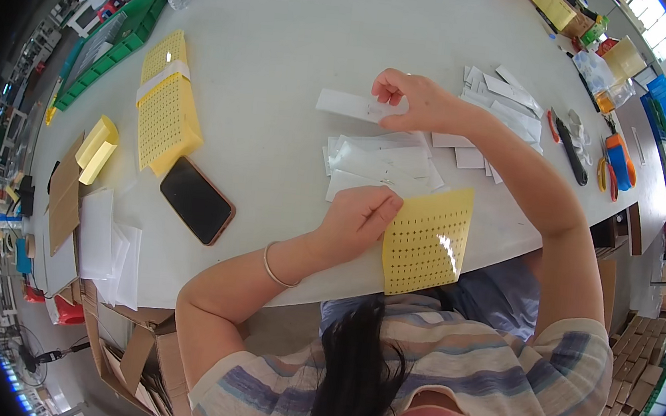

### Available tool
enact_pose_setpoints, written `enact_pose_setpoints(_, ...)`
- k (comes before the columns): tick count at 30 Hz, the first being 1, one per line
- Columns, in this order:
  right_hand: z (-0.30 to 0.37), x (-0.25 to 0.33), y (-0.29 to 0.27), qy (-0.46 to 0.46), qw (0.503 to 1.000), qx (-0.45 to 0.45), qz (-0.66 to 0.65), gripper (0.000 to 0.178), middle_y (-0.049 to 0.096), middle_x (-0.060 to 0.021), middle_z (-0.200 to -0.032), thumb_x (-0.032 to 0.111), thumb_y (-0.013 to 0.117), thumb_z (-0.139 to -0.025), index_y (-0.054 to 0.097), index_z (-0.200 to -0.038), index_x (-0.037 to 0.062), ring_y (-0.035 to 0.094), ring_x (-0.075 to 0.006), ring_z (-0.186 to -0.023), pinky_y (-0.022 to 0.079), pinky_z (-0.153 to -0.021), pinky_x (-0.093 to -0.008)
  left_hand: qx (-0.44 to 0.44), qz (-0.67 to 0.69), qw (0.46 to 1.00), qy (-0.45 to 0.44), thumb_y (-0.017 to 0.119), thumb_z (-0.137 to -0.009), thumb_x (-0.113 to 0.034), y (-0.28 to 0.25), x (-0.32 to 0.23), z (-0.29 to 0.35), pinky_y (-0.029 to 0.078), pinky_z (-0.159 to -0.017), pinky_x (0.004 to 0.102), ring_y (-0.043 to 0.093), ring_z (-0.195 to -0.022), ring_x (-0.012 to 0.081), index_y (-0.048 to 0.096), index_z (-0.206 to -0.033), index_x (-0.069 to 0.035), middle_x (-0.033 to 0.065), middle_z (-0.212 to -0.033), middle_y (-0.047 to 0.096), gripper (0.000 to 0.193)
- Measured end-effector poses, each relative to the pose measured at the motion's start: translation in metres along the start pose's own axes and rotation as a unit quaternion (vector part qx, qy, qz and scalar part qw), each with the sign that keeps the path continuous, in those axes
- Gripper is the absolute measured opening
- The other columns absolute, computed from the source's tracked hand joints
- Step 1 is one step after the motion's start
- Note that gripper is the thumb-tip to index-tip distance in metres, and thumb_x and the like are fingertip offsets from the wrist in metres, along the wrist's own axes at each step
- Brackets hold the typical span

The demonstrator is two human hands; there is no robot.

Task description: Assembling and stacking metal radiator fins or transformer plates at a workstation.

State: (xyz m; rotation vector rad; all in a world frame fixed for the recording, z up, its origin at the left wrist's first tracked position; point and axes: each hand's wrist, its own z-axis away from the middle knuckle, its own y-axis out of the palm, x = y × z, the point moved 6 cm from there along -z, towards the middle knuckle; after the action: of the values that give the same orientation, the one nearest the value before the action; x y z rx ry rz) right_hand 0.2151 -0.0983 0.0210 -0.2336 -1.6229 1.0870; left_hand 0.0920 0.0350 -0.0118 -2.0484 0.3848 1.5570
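Observation:
My left hand (362,217) pinches the upper left edge of a yellow label sheet (426,241), which carries rows of small dark marks and hangs over the table's near edge, glossy on its right side. Farther up, my right hand (423,103) is over the right end of a white paper slip (347,105), its thumb spread apart from the curled fingers. The thumb lies by the slip's edge; whether it touches is unclear. Between the hands lies a loose pile of white slips (381,164). More white slips (511,105) are heaped beneath and beyond my right forearm.
A dark phone (197,200) and a banded stack of yellow sheets (167,116) lie on the left, near a green tray (116,43). Scissors (609,169), a black-handled tool (570,147) and orange tape (620,162) lie right. An open cardboard box (146,358) stands below the table's left edge.

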Motion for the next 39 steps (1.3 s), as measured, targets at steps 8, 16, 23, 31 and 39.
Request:
enact_pose_setpoints(8,0.054,0.033,0.02,-0.12,0.987,0.046,0.092,0.037,0.056,-0.009,-0.099,0.016,0.066,-0.078,0.052,-0.111,0.009,0.052,-0.024,-0.1,0.034,-0.097,-0.0377,0.103,-0.07,0.982,0.139,0.055,-0.093,-0.017,0.018,-0.015,0.006,0.047,-0.056,0.0388,0.059,-0.063,0.0327,0.059,-0.082,-0.003,0.012,-0.069,0.059,0.018)
enact_pose_setpoints(16,0.095,0.005,0.0,-0.077,0.996,-0.053,0.011,0.021,0.06,-0.0098,-0.102,0.014,0.062,-0.083,0.06,-0.103,0.0079,0.054,-0.0288,-0.102,0.043,-0.088,-0.0387,0.141,-0.109,0.977,0.121,0.055,-0.091,-0.017,0.027,-0.01,0.003,0.047,-0.056,0.0392,0.06,-0.064,0.0331,0.06,-0.08,-0.003,0.0141,-0.07,0.059,0.018)
enact_pose_setpoints(23,0.138,0.003,0.016,-0.216,0.97,-0.093,0.066,0.022,0.059,-0.0093,-0.102,0.013,0.067,-0.08,0.061,-0.101,0.0096,0.054,-0.0299,-0.101,0.044,-0.088,-0.0407,0.174,-0.154,0.967,0.109,0.055,-0.092,-0.013,0.025,-0.01,0.008,0.045,-0.053,0.0329,0.059,-0.057,0.0276,0.062,-0.081,0.0,0.0124,-0.064,0.058,0.018)
enact_pose_setpoints(31,0.151,-0.002,0.006,-0.245,0.955,-0.146,0.077,0.02,0.058,-0.0074,-0.103,0.012,0.064,-0.083,0.061,-0.102,0.0102,0.053,-0.0272,-0.101,0.043,-0.088,-0.0396,0.073,-0.221,0.97,0.074,0.055,-0.089,-0.009,0.018,-0.015,0.0,0.047,-0.056,0.0369,0.059,-0.06,0.0323,0.065,-0.085,0.0,0.0165,-0.07,0.06,0.014)
enact_pose_setpoints(39,0.157,-0.002,-0.001,-0.274,0.943,-0.171,0.075,0.015,0.059,-0.0056,-0.101,0.012,0.062,-0.084,0.061,-0.099,0.0107,0.054,-0.0251,-0.099,0.043,-0.087,-0.0383,0.037,-0.23,0.969,0.088,0.05,-0.092,-0.008,0.022,-0.011,-0.01,0.051,-0.073,0.0342,0.066,-0.077,0.0307,0.064,-0.089,0.003,0.0169,-0.084,0.067,0.018)
